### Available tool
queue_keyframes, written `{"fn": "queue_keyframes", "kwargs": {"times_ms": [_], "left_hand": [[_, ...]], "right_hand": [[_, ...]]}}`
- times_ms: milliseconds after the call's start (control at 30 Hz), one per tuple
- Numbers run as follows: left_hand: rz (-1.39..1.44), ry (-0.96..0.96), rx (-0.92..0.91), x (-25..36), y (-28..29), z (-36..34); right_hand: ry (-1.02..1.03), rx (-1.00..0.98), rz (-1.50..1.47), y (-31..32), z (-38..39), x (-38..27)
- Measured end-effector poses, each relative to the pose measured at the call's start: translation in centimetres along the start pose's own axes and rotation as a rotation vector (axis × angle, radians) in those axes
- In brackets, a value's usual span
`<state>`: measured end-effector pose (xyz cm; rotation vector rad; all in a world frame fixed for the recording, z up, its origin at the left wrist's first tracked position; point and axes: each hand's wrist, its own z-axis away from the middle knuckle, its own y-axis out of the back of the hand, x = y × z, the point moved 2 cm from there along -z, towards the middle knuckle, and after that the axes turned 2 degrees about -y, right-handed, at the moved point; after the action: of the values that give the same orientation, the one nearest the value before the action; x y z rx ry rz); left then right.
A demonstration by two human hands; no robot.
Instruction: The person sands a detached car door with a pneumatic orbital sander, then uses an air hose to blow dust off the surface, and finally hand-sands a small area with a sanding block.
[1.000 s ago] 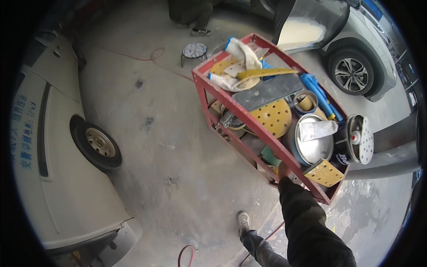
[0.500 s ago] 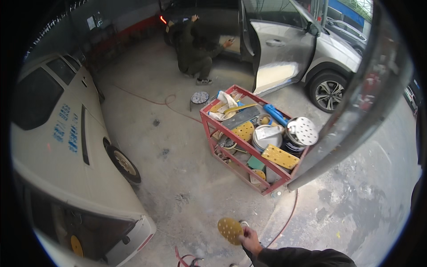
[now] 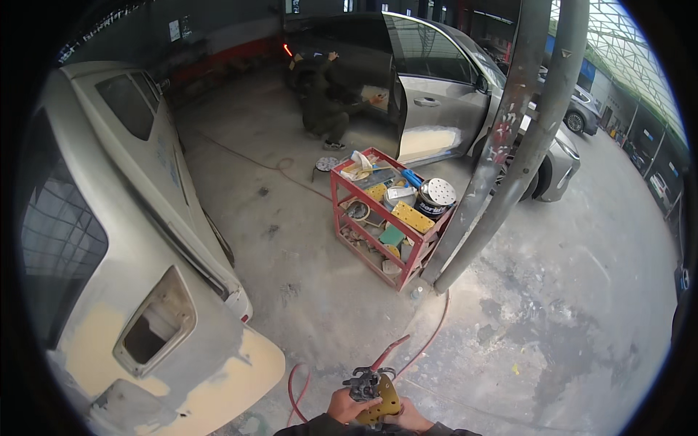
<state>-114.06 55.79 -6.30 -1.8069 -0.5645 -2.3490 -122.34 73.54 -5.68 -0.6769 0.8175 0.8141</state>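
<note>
Since a second ago the person has backed away from the red cart [image 3: 378,225], and a yellow sanding disc now sits with a sander in both hands at the lower edge.

Left hand [image 3: 347,407] is curled around the body of the air sander [image 3: 367,384], and the right hand [image 3: 408,417] presses the yellow sanding disc [image 3: 387,401] against its pad; both hands are closed on the tool. A red hose [image 3: 407,347] trails from it across the concrete floor [image 3: 552,327]. To the left stands a pale car [image 3: 138,291] with patches of yellowish filler. Judging by this, the disc has been fetched and is being fitted; sanding has not begun. Far off, another person crouches by a silver car [image 3: 451,109] with its door open.
</note>
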Motion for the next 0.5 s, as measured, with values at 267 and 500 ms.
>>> {"fn": "queue_keyframes", "kwargs": {"times_ms": [267,500], "left_hand": [[0.173,-0.051,-0.079,-3.2,-4.3,13.6],[0.191,0.022,-0.15,-7.8,-7.6,29.1]], "right_hand": [[0.079,0.274,0.326,-4.4,9.6,9.7],[0.244,0.282,0.057,-12.1,20.9,18.2]]}}
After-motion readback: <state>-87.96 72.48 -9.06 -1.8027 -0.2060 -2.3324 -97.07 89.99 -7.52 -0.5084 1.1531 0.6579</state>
